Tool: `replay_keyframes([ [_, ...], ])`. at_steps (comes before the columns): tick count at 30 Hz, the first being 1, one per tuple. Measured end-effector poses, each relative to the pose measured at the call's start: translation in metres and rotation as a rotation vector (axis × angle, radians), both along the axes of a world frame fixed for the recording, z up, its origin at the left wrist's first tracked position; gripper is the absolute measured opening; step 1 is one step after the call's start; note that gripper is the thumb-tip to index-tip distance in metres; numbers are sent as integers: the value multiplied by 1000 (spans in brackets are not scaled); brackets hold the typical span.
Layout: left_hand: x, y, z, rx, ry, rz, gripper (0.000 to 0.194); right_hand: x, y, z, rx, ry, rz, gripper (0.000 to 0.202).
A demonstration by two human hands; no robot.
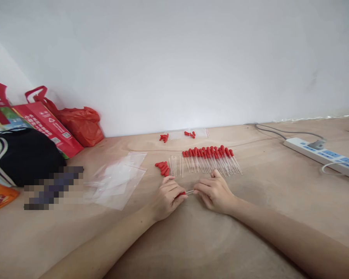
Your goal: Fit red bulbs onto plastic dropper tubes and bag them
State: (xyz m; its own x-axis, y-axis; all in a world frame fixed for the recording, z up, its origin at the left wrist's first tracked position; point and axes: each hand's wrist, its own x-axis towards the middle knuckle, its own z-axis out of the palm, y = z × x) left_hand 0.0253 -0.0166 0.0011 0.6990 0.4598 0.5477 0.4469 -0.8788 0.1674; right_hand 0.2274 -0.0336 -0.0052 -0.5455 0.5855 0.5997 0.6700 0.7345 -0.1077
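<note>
Two bare hands, pretty close together over the pale wooden tabletop (174,252). Left hand (169,197) has thumb and fingers pinched shut on a small red rubber bulb (182,193), right hand (215,192) has its fingertips closed on a thin clear tube (189,192) that spans the gap between them. Just beyond, there's a long row of red-topped clear tubes (212,152), with some bare clear tubes (173,164) and a little pile of loose red bulbs (163,168) off its left end.

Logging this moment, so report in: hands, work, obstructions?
Left hand gripping red bulb. Right hand on clear tube. Capped tubes lie just beyond; nothing between hands and work.
</note>
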Motion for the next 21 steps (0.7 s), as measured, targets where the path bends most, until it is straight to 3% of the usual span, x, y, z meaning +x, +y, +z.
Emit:
replay_keyframes([
  [17,1,5,1,162,41,52,20,-12,0,8,-377,110,-55,26],
  [21,0,8,5,240,27,82,17,-7,1,16,-366,48,9,20],
])
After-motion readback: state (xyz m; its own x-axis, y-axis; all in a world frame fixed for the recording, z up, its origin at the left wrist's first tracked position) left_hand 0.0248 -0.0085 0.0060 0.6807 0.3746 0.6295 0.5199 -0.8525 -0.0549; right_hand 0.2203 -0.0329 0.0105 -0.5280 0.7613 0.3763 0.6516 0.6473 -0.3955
